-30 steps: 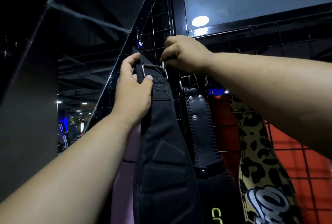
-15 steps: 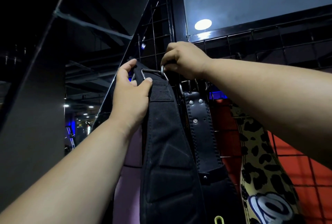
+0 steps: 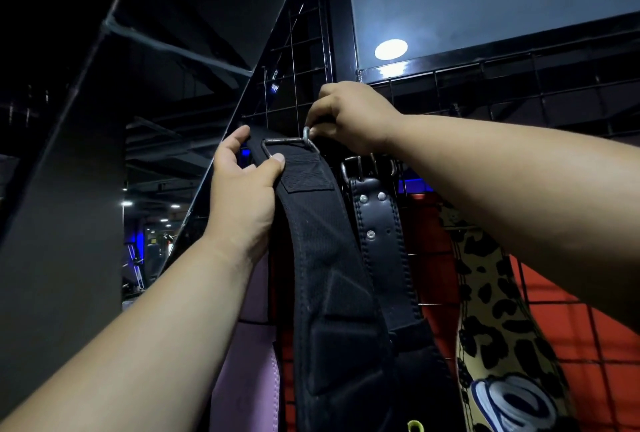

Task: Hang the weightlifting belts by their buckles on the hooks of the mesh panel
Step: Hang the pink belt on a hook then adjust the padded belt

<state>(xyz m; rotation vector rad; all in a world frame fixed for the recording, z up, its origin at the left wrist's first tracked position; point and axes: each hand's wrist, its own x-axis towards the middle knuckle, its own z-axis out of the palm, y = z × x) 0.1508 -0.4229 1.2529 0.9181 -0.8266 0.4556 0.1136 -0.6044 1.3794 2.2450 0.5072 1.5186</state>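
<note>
— So what fills most of the view?
— Mostly the mesh panel [image 3: 502, 92], black wire over a red backing low on the right. Everything else I'll place against it.
— And hanging on it?
— Largest is the black fabric belt [image 3: 325, 276], down the middle of the panel. Just right of it, partly behind, hangs a black leather belt [image 3: 381, 234] with rivets. Further right is a leopard-print belt [image 3: 485, 293], and at the panel's left edge, a pink belt [image 3: 252, 355] peeks out behind the left forearm.
— Which hand has the fabric belt?
— The left hand [image 3: 242, 196] grips its top end, thumb pressed on the front just under the buckle [image 3: 289, 146], fingers wrapped behind.
— The other?
— The right hand [image 3: 349, 116] is curled at the buckle's right corner, pinching the metal against the wires.
— Is it on a hook?
— Cannot tell; the right hand's knuckles cover that spot.
— Anything smaller?
— The leather belt's metal buckle [image 3: 367, 165], up by the right wrist, half hidden by it.
</note>
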